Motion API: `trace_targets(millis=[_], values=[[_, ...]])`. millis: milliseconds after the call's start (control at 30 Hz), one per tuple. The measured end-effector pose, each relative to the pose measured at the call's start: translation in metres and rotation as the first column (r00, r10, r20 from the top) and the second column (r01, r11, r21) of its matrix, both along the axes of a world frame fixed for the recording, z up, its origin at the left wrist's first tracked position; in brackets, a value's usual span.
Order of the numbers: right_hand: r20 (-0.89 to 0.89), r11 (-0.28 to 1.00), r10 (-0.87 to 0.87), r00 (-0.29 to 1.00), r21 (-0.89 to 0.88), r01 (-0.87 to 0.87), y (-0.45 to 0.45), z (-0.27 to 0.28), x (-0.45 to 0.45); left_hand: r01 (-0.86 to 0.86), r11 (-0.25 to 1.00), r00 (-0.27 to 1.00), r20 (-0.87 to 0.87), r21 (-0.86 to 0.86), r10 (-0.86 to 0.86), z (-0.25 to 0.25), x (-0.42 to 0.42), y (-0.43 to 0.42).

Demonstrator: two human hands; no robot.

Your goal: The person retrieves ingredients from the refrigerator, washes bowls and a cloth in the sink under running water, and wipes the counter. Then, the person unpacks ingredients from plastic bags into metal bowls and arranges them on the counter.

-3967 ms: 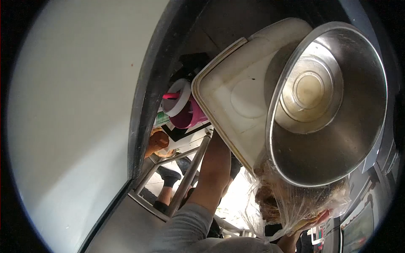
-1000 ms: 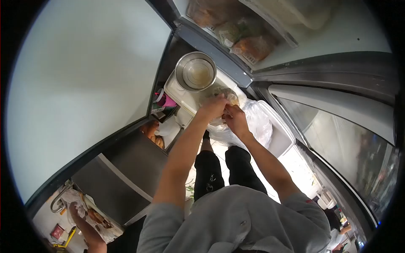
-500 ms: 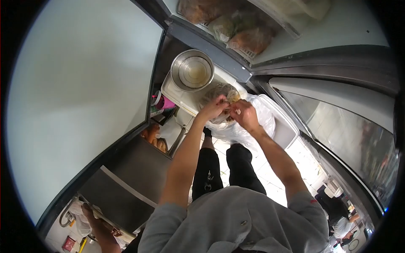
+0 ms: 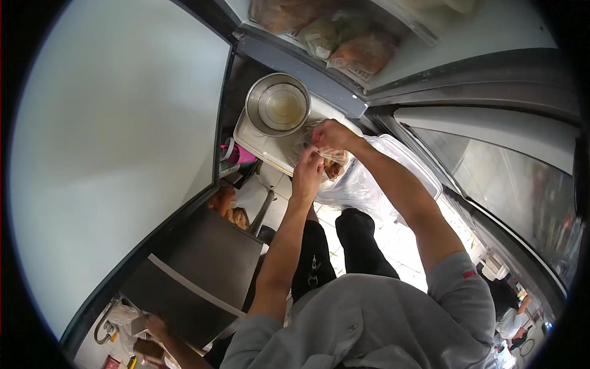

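Observation:
A clear plastic bag [image 4: 335,158] with brown food inside rests near the edge of a white lid [image 4: 270,146]. My left hand [image 4: 308,169] pinches the bag's plastic on its left side. Just above it, my right hand [image 4: 332,134] has its fingers closed on the bag's upper part. Beside the bag, a round metal bowl [image 4: 278,104] stands on the lid with a little pale liquid at its bottom. White plastic sheeting [image 4: 362,184] hangs over a white bin [image 4: 430,178] to the right.
Bagged food [image 4: 365,54] lies inside the fridge at the top. A large pale door panel [image 4: 123,123] fills the left. A pink container [image 4: 243,155] stands beside the lid. At lower left is a co-worker's arm [image 4: 178,344]; another person [image 4: 507,307] is at lower right.
Since the earliest frame, the view has pulled back from the bowl and both hands have come to the bag. Lately my right hand has moved up and left across the bag, bringing the brown food into view.

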State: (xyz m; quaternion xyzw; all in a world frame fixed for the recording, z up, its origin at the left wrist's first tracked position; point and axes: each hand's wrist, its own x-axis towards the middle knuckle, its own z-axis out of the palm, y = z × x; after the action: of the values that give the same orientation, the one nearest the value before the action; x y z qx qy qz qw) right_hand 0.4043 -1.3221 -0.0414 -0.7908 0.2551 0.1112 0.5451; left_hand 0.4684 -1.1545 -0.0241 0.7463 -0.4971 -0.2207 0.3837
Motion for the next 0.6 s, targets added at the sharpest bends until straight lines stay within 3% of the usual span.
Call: trace_targets(millis=[100,133,233,267,333,367,433,500,600], values=[[-0.142,0.991,0.089,0.986,-0.088,-0.102,-0.004,0.001,0.008,0.005,0.992,0.992,0.128,-0.126,0.011,-0.009,-0.004,-0.002],[-0.170,0.984,0.118,0.978,-0.111,-0.138,-0.004,0.000,0.007,-0.002,0.996,0.996,0.091,-0.092,0.011,-0.010,-0.004,-0.002],[0.058,0.984,-0.171,0.984,0.053,0.168,-0.010,0.002,-0.017,-0.062,0.998,0.998,-0.033,0.018,0.062,-0.014,0.000,-0.001],[0.257,0.940,-0.287,0.923,-0.109,0.323,-0.003,0.011,-0.031,-0.102,0.993,0.991,-0.084,0.063,0.107,-0.015,0.001,-0.002],[0.170,0.810,-0.574,0.801,-0.028,0.586,0.026,0.028,-0.059,-0.140,0.974,0.957,-0.226,0.178,0.179,-0.018,0.006,-0.006],[0.036,0.795,-0.582,0.813,0.236,0.559,0.041,0.012,-0.078,-0.134,0.959,0.925,-0.316,0.248,0.211,-0.020,0.010,-0.008],[-0.106,0.640,-0.663,0.741,0.433,0.634,0.078,0.021,-0.082,-0.086,0.930,0.861,-0.443,0.357,0.250,-0.026,0.012,-0.011],[-0.080,0.566,-0.739,0.669,0.466,0.680,0.096,0.012,-0.074,-0.019,0.903,0.817,-0.514,0.430,0.262,-0.033,0.019,-0.015],[-0.094,0.500,-0.812,0.576,0.398,0.769,0.098,0.010,-0.054,0.178,0.859,0.951,-0.307,0.480,-0.026,-0.010,0.037,-0.029]])
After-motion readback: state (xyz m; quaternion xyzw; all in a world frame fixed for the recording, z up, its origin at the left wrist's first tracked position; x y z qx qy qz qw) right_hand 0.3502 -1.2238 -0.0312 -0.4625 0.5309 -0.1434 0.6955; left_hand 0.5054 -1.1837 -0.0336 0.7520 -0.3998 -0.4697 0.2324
